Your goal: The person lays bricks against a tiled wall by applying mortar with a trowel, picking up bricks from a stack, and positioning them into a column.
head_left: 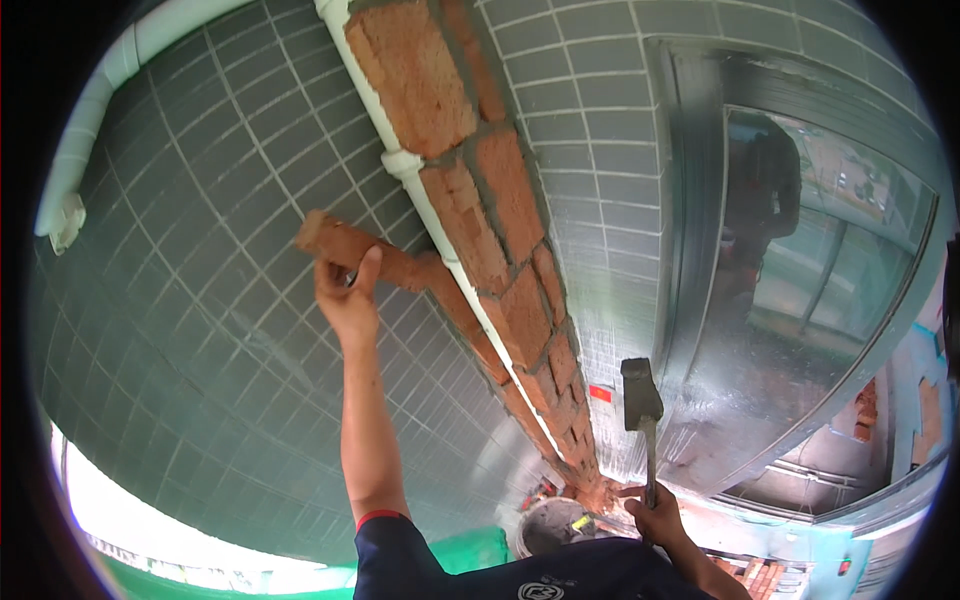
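Note:
My left hand is raised and closed around a reddish brick, thumb on the near side. The brick's right end is by the top of a narrow brick course left of the white pipe; I cannot tell whether they touch. Lower right, my right hand is closed on the handle of a trowel. Its blade points up and bears a lump of grey mortar. A brick column with grey joints rises between the hands.
The white pipe runs up the column. Grey tiled wall spreads to the left. A metal-framed window is on the right. Below are a mortar bucket, loose bricks and green sheeting.

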The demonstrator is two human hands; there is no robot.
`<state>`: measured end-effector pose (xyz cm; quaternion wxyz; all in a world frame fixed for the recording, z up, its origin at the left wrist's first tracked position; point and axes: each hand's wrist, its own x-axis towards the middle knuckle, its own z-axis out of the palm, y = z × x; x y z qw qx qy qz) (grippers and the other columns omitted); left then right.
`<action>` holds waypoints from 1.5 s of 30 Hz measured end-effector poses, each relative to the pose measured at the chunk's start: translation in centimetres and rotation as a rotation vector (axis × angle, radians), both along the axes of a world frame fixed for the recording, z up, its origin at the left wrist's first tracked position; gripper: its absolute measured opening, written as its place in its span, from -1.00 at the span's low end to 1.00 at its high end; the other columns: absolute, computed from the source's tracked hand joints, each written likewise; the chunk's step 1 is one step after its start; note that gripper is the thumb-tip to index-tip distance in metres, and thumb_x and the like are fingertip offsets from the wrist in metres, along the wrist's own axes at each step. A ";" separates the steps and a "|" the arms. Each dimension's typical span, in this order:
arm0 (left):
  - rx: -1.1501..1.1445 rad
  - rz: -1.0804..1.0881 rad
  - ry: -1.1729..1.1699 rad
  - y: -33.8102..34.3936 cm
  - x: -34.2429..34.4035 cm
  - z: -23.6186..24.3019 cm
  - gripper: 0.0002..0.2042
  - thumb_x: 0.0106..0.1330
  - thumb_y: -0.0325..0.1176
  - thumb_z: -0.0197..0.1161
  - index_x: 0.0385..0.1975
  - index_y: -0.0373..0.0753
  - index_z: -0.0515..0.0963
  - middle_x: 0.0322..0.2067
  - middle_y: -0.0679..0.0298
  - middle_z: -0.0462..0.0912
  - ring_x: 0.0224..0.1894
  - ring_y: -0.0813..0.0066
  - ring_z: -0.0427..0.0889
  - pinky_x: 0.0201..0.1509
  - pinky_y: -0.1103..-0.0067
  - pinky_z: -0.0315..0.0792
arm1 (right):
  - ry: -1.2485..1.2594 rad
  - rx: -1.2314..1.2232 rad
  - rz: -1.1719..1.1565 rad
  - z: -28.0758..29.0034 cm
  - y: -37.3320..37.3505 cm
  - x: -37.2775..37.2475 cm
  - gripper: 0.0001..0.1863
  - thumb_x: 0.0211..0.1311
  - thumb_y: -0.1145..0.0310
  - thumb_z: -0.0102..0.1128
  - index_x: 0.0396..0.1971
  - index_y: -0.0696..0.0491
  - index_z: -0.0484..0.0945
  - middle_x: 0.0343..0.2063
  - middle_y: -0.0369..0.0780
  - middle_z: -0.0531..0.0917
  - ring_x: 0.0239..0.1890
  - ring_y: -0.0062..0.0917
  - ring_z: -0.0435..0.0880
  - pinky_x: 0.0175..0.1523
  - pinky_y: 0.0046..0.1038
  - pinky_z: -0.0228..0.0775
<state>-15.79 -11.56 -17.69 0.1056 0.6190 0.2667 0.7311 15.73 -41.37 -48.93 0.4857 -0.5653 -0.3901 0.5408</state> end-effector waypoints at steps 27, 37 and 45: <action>-1.335 -0.198 -1.283 -46.2 5.8 -40.6 -0.55 0.08 -0.31 0.21 -0.05 -0.43 0.40 -0.24 0.03 0.58 -0.24 0.15 0.60 -0.10 0.31 0.52 | -0.856 0.028 0.972 -23.3 3.7 0.0 -0.59 0.34 0.02 -0.09 -0.23 0.10 0.50 -0.43 0.05 0.62 -0.34 0.01 0.60 -0.28 -0.06 0.40; -1.466 -0.518 -1.078 -39.5 9.3 -40.8 -0.37 0.08 -0.25 0.27 0.16 -0.34 0.24 -0.25 0.05 0.59 -0.18 0.16 0.59 -0.07 0.33 0.49 | -0.603 -0.029 0.772 -16.9 5.2 5.3 -0.52 0.35 -0.03 -0.05 -0.31 0.17 0.52 -0.48 0.04 0.61 -0.37 -0.02 0.60 -0.31 -0.17 0.39; -2.080 -0.746 -0.331 -30.8 12.6 -47.9 -0.65 0.01 -0.52 0.37 -0.18 -0.34 0.46 -0.45 0.22 0.60 -0.49 0.40 0.63 -0.36 0.47 0.57 | -0.668 -0.206 0.589 -13.0 -3.8 14.5 -0.57 0.42 0.06 -0.18 -0.33 0.14 0.50 -0.58 -0.06 0.58 -0.46 -0.12 0.62 -0.37 -0.23 0.39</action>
